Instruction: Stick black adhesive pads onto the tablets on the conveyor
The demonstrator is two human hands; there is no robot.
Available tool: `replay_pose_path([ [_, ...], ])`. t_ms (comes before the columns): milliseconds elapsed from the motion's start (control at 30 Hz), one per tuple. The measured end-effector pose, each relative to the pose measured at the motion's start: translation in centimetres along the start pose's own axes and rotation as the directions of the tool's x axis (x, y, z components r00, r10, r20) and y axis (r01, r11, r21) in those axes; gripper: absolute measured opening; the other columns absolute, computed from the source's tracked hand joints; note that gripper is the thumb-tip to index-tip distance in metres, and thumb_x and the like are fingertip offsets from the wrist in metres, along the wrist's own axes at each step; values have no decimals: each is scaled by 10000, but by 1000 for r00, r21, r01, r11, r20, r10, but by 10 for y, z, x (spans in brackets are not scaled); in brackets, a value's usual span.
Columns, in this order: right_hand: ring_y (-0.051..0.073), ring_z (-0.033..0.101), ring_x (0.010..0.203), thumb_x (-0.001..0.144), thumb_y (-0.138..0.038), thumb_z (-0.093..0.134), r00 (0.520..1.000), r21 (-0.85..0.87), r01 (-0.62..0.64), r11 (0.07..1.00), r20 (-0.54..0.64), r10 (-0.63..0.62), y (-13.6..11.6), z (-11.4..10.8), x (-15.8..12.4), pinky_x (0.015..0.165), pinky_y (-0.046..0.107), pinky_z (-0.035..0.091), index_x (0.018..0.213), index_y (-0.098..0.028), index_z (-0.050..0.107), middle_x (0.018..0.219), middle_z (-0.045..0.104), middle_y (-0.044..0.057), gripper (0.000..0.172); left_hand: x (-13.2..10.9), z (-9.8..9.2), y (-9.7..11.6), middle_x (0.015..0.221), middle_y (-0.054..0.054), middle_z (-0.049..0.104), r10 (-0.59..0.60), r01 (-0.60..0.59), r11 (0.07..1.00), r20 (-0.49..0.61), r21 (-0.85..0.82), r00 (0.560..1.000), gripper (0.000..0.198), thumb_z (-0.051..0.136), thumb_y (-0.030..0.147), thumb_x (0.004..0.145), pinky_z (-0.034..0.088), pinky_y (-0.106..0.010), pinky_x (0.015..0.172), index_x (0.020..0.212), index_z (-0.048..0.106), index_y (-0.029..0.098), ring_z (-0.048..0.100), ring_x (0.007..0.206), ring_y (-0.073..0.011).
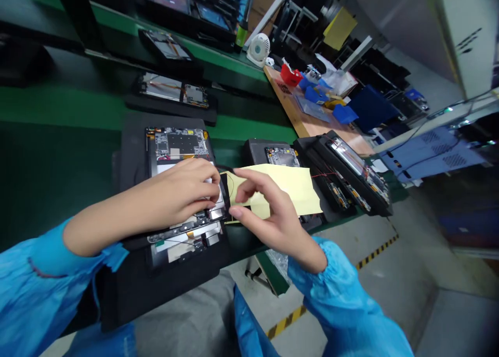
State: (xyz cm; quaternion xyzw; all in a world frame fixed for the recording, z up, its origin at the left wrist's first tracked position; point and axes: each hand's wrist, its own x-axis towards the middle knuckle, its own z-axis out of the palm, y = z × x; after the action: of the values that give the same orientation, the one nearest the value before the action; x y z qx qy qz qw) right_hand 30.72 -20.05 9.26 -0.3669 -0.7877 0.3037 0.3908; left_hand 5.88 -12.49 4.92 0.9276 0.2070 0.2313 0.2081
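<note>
An opened tablet [181, 143] with a bare circuit board lies on a black foam tray in front of me. My left hand [191, 188] rests over its middle, fingers curled and closed near the right edge; whatever is under the fingertips is hidden. Just right of it, my right hand [268, 206] hovers by a yellow sheet [300, 188], thumb and index finger apart with nothing visible between them. A thin dark wire [233, 183] shows over the sheet's left end. Below the left hand, another opened tablet [185, 248] shows partly on the lower tray.
Stacked black trays with opened tablets [356, 164] stand on the right. Another opened tablet [173, 89] lies behind, near the shelf. A small white fan [258, 49] and a wooden table [286, 100] with red and blue bins are farther back. The green bench edge drops to the floor.
</note>
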Motion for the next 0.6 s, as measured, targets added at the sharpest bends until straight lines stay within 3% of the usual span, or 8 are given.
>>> replay_pose_path([
  [67, 145, 624, 718, 1088, -372, 711, 976, 265, -140, 954, -122, 177, -6, 13, -22, 710, 274, 557, 1393, -258, 644, 847, 667, -24, 332, 10, -3, 0, 1101, -82, 700, -15, 15, 1000, 77, -2, 997, 223, 550, 278, 1063, 480, -406, 931, 938, 730, 238, 627, 1058, -274],
  [133, 118, 535, 578, 1065, -412, 739, 930, 522, -231, 821, -129, 344, -6, 29, -42, 582, 241, 474, 1323, -252, 670, 710, 606, -66, 312, 17, -6, -1, 1116, -85, 689, -38, 45, 998, 147, -46, 988, 202, 556, 280, 1048, 488, -390, 922, 925, 707, 228, 628, 1056, -269],
  [233, 99, 442, 511, 1043, -448, 762, 856, 752, -270, 601, -98, 507, 4, 55, -64, 535, 232, 381, 1244, -230, 706, 607, 536, -92, 301, 22, -14, -2, 1135, -84, 682, -51, 86, 987, 240, -137, 969, 238, 524, 312, 1056, 499, -373, 931, 889, 667, 222, 628, 1073, -264],
  [333, 94, 435, 521, 1004, -461, 810, 806, 840, -244, 485, -103, 583, 12, 73, -76, 550, 235, 357, 1203, -215, 725, 596, 533, -87, 327, 21, -23, -4, 1202, -80, 693, -62, 110, 983, 294, -150, 954, 265, 508, 335, 1062, 489, -378, 986, 869, 655, 229, 625, 1151, -274],
  [600, 87, 452, 529, 992, -454, 833, 805, 893, -194, 405, -91, 587, 8, 76, -81, 560, 216, 365, 1225, -233, 744, 607, 570, -73, 334, 33, -24, 4, 1309, -80, 689, -94, 127, 990, 364, -66, 926, 243, 508, 325, 1042, 455, -409, 1074, 866, 645, 229, 618, 1240, -288],
])
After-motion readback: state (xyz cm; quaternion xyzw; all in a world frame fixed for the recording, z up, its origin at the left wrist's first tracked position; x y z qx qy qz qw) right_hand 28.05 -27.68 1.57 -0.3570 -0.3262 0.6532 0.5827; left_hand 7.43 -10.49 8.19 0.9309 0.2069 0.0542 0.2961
